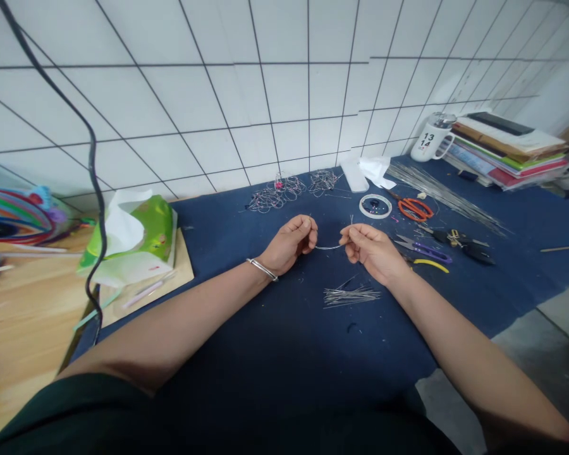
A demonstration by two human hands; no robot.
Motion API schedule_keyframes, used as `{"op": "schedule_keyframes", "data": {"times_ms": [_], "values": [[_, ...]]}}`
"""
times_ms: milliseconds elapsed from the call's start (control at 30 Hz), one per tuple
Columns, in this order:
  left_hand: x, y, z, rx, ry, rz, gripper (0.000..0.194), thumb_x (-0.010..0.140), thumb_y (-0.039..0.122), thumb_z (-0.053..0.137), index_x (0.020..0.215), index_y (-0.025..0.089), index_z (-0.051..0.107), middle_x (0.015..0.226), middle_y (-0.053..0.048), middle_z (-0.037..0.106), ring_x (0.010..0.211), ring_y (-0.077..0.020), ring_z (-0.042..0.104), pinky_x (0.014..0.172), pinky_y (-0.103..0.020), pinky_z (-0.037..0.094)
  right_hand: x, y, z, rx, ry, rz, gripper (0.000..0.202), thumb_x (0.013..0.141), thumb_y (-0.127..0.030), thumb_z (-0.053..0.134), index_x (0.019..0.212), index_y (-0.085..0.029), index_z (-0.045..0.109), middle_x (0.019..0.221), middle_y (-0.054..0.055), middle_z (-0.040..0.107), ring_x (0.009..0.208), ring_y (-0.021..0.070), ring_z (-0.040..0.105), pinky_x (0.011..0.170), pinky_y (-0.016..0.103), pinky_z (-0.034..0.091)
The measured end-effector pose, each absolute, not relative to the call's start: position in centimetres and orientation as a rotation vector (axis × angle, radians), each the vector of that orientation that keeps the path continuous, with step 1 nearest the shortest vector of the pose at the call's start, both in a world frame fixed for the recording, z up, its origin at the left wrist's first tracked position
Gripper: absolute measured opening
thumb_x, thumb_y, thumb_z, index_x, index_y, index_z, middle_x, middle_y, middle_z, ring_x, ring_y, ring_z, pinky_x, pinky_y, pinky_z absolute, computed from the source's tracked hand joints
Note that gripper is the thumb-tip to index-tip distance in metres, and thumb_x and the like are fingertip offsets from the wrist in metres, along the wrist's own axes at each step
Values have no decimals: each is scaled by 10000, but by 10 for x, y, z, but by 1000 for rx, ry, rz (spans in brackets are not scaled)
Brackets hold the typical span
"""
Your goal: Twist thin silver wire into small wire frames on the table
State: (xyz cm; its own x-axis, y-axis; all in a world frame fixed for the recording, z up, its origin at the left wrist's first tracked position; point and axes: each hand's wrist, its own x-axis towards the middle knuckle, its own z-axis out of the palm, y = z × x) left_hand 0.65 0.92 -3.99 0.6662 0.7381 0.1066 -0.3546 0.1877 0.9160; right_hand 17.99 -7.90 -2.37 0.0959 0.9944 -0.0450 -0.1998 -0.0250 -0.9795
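Observation:
A thin silvery wire (329, 248) curves between my two hands above the dark blue cloth (284, 354). My left hand (294, 241) pinches its left end, with a silver bangle (263, 270) on the wrist. The right end is pinched in my right hand (367, 248), where thin wire tips stick up above the fingers. Just below the hands lies a small pile of short wire pieces (351, 296). Beyond them are tangled wire bundles (268, 199) with reddish bits and a white round dish (375, 206) holding small dark beads.
Orange-handled scissors (415, 209), purple-handled scissors (424, 249) and yellow-handled pliers (431, 265) lie right of my right hand. Long wires (448, 193), a white mug (429, 140) and stacked books (507, 151) stand farther back. A green tissue pack (154, 237) sits at left, near a hanging black cable (92, 164).

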Motion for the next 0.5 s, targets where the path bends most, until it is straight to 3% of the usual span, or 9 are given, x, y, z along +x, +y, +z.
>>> {"op": "schedule_keyframes", "data": {"times_ms": [300, 500], "values": [[6, 10, -42, 1161, 392, 800, 203, 852, 363, 466, 824, 165, 497, 614, 16, 485, 504, -68, 441, 427, -170, 281, 181, -79, -26, -1170, -994, 1245, 257, 773, -443, 563, 789, -189, 597, 791, 30, 614, 569, 85, 499, 466, 206, 370], [5, 11, -42, 1170, 412, 820, 201, 850, 357, 473, 816, 163, 511, 613, 17, 501, 515, -65, 455, 484, -178, 337, 182, -77, -27, -1172, -965, 1212, 236, 779, -419, 568, 861, -199, 583, 795, 29, 617, 546, 81, 492, 450, 202, 360]]}}
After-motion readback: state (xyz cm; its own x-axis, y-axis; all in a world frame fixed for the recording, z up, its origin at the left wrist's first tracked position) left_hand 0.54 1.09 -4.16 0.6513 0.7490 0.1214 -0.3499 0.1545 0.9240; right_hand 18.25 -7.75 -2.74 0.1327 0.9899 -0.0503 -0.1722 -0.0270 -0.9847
